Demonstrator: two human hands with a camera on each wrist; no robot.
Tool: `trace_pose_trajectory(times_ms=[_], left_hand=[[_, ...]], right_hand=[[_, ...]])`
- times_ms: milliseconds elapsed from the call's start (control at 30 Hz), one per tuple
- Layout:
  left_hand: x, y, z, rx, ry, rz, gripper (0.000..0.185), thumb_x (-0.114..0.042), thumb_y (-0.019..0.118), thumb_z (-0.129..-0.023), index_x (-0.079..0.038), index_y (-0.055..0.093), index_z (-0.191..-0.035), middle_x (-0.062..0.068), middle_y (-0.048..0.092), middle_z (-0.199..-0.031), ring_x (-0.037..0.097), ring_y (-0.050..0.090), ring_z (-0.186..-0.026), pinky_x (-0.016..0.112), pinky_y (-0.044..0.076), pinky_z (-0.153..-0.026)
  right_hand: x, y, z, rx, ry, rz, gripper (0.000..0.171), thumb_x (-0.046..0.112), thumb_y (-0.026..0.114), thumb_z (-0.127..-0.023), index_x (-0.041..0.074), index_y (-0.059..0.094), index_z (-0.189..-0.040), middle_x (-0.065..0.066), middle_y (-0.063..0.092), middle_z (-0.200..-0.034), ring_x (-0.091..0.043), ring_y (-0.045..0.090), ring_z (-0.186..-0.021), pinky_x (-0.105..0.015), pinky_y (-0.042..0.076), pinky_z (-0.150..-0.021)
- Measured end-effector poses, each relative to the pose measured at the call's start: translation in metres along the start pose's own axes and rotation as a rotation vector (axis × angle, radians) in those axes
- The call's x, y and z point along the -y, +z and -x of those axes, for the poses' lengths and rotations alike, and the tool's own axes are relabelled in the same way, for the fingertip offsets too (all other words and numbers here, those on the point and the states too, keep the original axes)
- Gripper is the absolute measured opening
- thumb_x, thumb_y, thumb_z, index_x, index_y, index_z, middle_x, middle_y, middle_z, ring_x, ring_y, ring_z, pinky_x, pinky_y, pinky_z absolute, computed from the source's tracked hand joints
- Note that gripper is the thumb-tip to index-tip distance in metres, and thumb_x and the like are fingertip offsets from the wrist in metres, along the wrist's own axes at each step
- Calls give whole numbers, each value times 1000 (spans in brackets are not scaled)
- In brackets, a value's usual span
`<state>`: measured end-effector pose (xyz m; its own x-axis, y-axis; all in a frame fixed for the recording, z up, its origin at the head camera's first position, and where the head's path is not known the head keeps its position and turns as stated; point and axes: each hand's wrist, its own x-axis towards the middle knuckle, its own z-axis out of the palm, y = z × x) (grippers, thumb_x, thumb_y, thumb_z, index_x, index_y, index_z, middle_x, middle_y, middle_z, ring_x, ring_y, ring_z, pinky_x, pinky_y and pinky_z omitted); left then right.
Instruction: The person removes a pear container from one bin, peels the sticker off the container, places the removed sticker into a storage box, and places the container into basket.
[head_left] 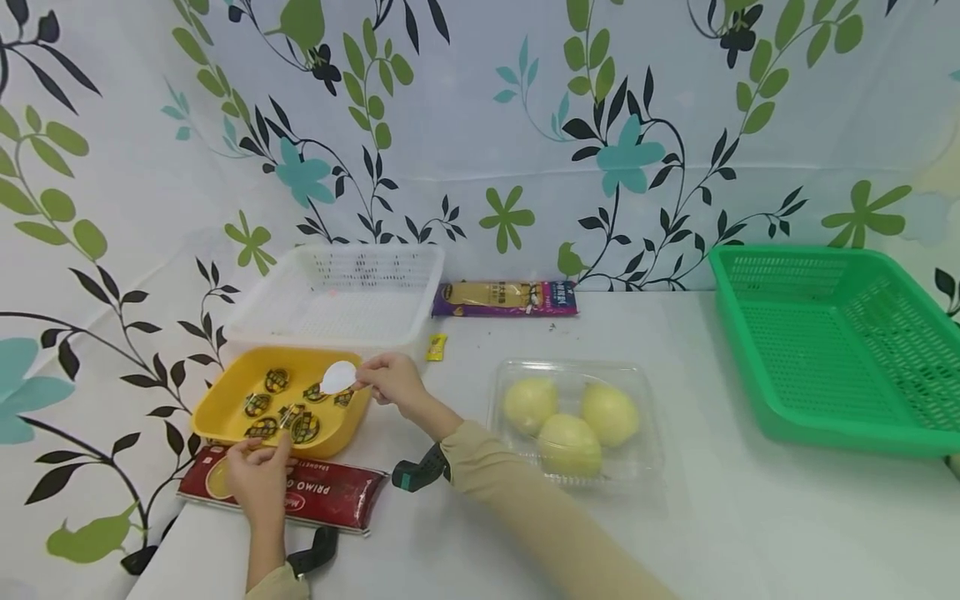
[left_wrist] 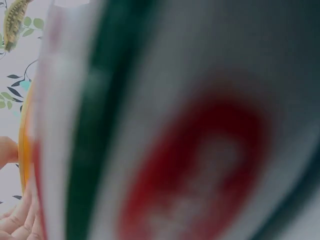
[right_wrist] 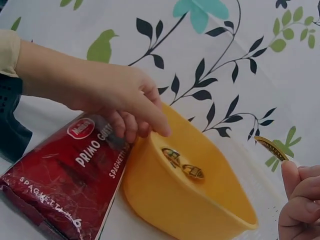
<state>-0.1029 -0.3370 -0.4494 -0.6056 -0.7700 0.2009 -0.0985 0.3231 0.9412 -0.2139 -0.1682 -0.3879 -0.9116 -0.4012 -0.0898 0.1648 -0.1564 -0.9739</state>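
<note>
Head view shows the right hand [head_left: 392,382] pinching a round packet [head_left: 338,376] over the yellow tray [head_left: 217,406] while the left hand [head_left: 258,475] steadies its rim; best lowered gently.
</note>
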Motion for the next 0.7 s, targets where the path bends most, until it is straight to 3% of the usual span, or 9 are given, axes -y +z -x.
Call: trace_pose_trajectory(times_ms=[300,533,700], left_hand=[[0,0,1,-16,-57,9,38,-21,71,-76,-16,41,-99,-11,50,-60,-3,47,-47,12,37,-43],[0,0,1,-3,-61,72,38,-18,71,-76,-16,41,-98,-11,50,-60,0,50,-45,11,38,-42],[0,0,1,4,-57,69,40,-18,72,-76,-13,41,-101,-11,51,-60,0,50,-45,12,37,-41]], right_hand=[[-14,4,-2,7,38,62,4,-1,59,-82,-4,62,-82,-10,63,-65,-5,35,-41,-14,27,-37],[-27,9,-4,11,76,61,4,0,60,-82,-3,62,-80,-10,64,-64,-4,34,-39,-14,27,-37],[-27,10,1,26,93,121,6,-1,61,-81,-5,63,-79,-15,65,-68,-4,35,-38,-14,27,-36]])
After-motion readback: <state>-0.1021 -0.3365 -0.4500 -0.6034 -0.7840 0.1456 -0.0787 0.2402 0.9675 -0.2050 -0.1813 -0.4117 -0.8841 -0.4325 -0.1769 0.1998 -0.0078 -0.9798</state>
